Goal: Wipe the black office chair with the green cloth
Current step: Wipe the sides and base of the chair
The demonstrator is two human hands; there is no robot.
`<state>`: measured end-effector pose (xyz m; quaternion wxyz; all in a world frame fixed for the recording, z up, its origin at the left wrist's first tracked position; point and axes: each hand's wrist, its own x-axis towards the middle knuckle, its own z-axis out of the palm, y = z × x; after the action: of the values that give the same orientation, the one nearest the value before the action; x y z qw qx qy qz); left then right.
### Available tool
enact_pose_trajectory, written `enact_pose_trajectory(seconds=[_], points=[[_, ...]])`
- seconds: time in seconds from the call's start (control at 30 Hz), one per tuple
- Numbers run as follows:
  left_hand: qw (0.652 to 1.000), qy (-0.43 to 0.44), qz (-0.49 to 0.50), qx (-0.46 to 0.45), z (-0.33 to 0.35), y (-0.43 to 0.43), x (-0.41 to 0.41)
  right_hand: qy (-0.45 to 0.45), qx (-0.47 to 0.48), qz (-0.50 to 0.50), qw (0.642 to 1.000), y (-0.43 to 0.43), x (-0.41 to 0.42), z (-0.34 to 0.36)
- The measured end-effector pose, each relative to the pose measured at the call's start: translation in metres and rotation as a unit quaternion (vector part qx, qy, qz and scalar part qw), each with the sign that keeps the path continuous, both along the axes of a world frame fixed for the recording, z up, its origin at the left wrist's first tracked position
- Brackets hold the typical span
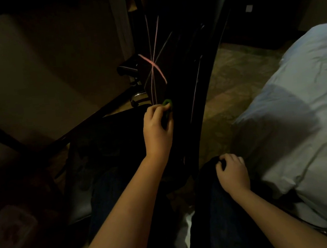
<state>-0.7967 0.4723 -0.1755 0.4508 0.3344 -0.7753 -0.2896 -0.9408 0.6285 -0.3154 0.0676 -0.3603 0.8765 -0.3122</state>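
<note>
The left hand (158, 128) grips the green cloth (166, 103) against the black chair (191, 73), low on its back. The right hand (233, 174) curls on something dark, perhaps the chair's edge; whether it grips I cannot tell. A bed (299, 108) stands beside.

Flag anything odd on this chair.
Thin pink lines cross in a starburst on the black chair, just above the green cloth in the left hand. Marks or reflections: cannot tell.
</note>
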Motion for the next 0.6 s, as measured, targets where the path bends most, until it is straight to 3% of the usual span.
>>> enact_pose_trajectory(seconds=[0.27, 0.6], points=[[0.999, -0.018, 0.019, 0.039, -0.015, 0.009, 0.012, 0.000, 0.003, -0.002, 1.000, -0.001, 0.000, 0.001], [0.996, -0.081, 0.009, 0.024, -0.001, 0.009, 0.016, 0.008, 0.008, -0.001, 1.000, -0.003, 0.001, -0.001]])
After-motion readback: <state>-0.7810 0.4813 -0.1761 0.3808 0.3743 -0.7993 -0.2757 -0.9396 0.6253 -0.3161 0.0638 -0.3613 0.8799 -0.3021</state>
